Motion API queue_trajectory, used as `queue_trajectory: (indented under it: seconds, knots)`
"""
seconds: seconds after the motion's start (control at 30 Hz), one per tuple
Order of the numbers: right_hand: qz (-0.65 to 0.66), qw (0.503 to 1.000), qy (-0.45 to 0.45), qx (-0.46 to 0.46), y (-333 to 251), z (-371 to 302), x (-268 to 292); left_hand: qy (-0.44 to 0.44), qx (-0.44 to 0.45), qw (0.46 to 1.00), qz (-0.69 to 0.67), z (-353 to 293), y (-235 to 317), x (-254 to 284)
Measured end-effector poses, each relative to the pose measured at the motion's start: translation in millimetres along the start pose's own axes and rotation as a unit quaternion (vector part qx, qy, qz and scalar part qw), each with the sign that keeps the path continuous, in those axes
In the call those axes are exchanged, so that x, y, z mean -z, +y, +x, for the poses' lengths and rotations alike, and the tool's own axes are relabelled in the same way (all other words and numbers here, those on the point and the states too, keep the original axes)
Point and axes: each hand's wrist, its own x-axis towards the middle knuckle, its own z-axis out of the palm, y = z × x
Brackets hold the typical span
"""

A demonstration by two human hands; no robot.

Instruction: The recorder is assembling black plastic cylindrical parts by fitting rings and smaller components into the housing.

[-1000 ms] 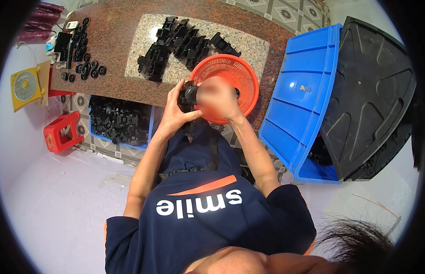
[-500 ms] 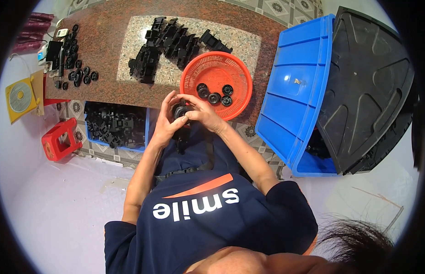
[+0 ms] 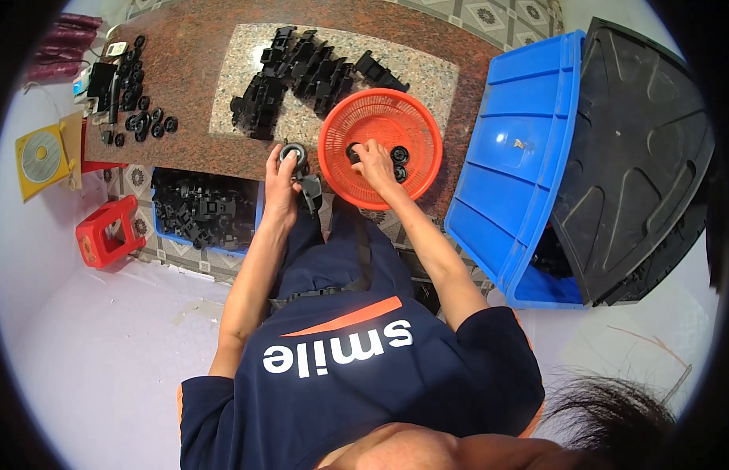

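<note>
My left hand [image 3: 280, 182] grips a black caster assembly [image 3: 300, 168], a wheel on a bracket, at the near edge of the brown stone table [image 3: 192, 55]. My right hand [image 3: 374, 162] reaches into the round orange basket [image 3: 380, 103] and its fingers rest on the black wheels [image 3: 397, 157] lying inside. A pile of black plastic brackets [image 3: 302, 74] lies on the table behind the basket.
A large blue crate [image 3: 521, 157] with a black lid [image 3: 638, 157] leans at the right. A blue bin of black parts [image 3: 200, 215] sits under the table at the left, beside a red stool [image 3: 106, 231]. Small black wheels [image 3: 141, 110] are scattered at the far left.
Both hands were together on the caster part in front of the basket. My right hand has now left it and reached into the orange basket; the left hand keeps the caster.
</note>
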Motion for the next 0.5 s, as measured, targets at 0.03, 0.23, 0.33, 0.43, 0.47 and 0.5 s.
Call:
queue_trajectory:
  seconds: [0.03, 0.23, 0.33, 0.43, 0.47, 0.5]
  knots:
    - [0.018, 0.999, 0.025, 0.024, 10.3, 0.5, -4.3, -0.008, -0.009, 1.0, -0.003, 6.2, -0.5, -0.9]
    - [0.443, 0.874, -0.029, -0.196, -32.1, 9.6, 56.1, 0.02, -0.068, 0.996, 0.053, 13.1, 4.9, 0.9]
    - [0.629, 0.753, -0.109, -0.157, -87.4, 3.3, 117.7, 0.021, -0.114, 0.99, 0.075, 6.7, 13.5, -17.6]
    - [0.674, 0.718, -0.114, -0.13, -105.0, 1.6, 121.2, 0.019, -0.145, 0.984, 0.099, 5.6, 13.8, -28.9]
    - [0.654, 0.734, -0.127, -0.134, -108.9, 1.6, 121.8, 0.018, -0.145, 0.984, 0.099, 6.8, 13.1, -30.2]
    - [0.633, 0.749, -0.14, -0.138, -112.3, 2.2, 121.4, 0.023, -0.161, 0.977, 0.135, 8.9, 12.0, -31.0]
